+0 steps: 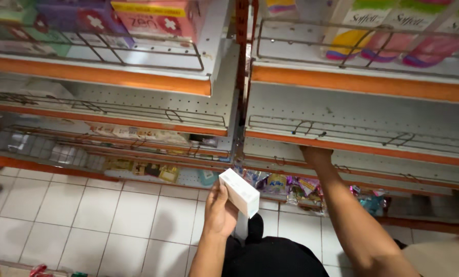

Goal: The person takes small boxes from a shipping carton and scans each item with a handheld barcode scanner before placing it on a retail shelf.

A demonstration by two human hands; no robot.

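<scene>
Down low, before the orange-edged shelving (342,84), held a small white box (240,192) in the left hand (219,210). Fingers curled around the box's lower end, thumb along its near side, so closed on it but not tightly; box tilted, one long face turned up, well above the white floor tiles (111,220) and just in front of the bottom shelf's front edge. Reached with the right arm (352,215) up and under the front edge of the third shelf (373,149) on the right bay; the right hand (316,154) mostly hidden behind that orange lip, only the wrist and heel of the palm seen, so cannot tell how far open or whether anything was gripped.

Along the bottom shelf, beside the box, lay a row of small bright packets (291,187) in purple, pink and yellow wrappers, with more yellow packets (163,172) toward the left bay. Higher, behind wire rails (137,48) at the front edge of the top left shelf, stood pink and purple cartons (152,18); on the top right shelf, soft packs (388,41) in pink, yellow and green. Dark trousers (270,256) at the lower edge between the two arms.
</scene>
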